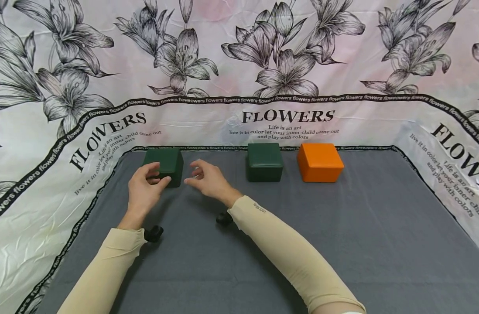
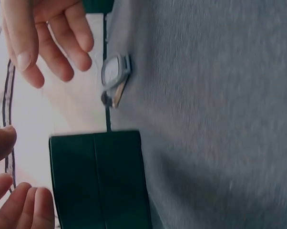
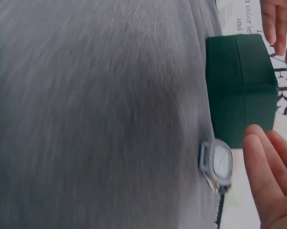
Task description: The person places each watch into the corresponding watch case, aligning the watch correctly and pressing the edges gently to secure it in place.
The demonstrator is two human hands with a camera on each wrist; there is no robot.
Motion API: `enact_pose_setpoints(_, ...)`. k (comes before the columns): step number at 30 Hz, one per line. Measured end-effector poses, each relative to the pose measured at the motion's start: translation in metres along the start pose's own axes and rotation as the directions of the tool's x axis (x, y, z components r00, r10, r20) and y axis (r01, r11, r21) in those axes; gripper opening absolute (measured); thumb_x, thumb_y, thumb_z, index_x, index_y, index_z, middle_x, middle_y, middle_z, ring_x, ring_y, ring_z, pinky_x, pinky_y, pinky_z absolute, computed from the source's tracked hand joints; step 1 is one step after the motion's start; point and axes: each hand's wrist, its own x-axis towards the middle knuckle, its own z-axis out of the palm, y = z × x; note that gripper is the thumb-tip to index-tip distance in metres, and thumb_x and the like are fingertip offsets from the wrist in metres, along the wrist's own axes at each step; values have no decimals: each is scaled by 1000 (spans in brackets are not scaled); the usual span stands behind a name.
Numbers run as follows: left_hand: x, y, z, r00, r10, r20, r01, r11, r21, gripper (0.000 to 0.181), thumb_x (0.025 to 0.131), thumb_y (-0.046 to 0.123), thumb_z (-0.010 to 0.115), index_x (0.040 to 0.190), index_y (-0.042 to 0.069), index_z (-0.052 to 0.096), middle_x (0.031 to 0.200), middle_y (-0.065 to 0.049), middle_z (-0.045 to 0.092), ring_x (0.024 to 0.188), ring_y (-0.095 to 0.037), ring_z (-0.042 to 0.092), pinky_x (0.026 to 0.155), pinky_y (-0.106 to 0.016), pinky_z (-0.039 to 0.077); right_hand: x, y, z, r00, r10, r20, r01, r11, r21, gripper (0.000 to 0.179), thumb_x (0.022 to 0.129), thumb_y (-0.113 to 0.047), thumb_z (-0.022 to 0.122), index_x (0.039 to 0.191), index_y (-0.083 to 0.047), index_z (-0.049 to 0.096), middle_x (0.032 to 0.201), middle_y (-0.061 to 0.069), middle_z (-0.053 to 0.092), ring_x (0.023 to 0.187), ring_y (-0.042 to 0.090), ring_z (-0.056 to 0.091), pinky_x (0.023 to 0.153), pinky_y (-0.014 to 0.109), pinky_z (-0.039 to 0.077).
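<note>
A closed dark green box [image 1: 170,162] stands at the back left of the grey cloth. My left hand [image 1: 142,192] hovers in front of it with loosely bent fingers, holding nothing. To the box's right, my right hand [image 1: 213,181] is in the air, fingers and thumb apart and nothing between them. The left wrist view shows a wristwatch [image 2: 113,71] with a pale square face, lying on the cloth beside the green box [image 2: 100,179]. In the right wrist view the watch [image 3: 221,162] sits close to that box; the head view hides it behind my right hand.
Another green box [image 1: 265,162] and an orange box [image 1: 321,162] stand side by side along the back edge. A white flower-printed cloth [image 1: 208,122] rises behind and at the sides. Grey cloth [image 1: 239,270] covers the surface in front.
</note>
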Motion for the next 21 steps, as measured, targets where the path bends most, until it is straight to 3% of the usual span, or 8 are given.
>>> enact_pose_setpoints(8, 7, -15, -8, 992, -32, -125, 39, 998, 49, 45, 86, 15, 72, 127, 2, 59, 117, -16, 57, 101, -31, 55, 86, -42, 47, 9, -9, 28, 996, 88, -32, -84, 991, 102, 61, 88, -37, 69, 140, -16, 46, 124, 7, 61, 104, 14, 61, 77, 30, 53)
enact_pose_setpoints(16, 11, -25, -11, 969, -112, -221, 115, 993, 0, 43, 88, 18, 68, 126, 0, 59, 119, -18, 54, 107, -31, 53, 92, -42, 46, 11, -24, 50, 974, 196, -112, -165, 957, 238, 60, 86, -41, 70, 137, -18, 49, 129, 4, 56, 115, 18, 56, 87, 33, 50)
enact_pose_setpoints(21, 15, -29, -15, 962, -180, -205, 182, 983, -8, 46, 89, 19, 66, 130, 0, 55, 123, -19, 53, 114, -32, 52, 95, -43, 45, 13, -25, 60, 967, 210, -144, -162, 944, 289, 61, 88, -40, 68, 139, -15, 47, 129, 6, 56, 115, 19, 56, 87, 32, 50)
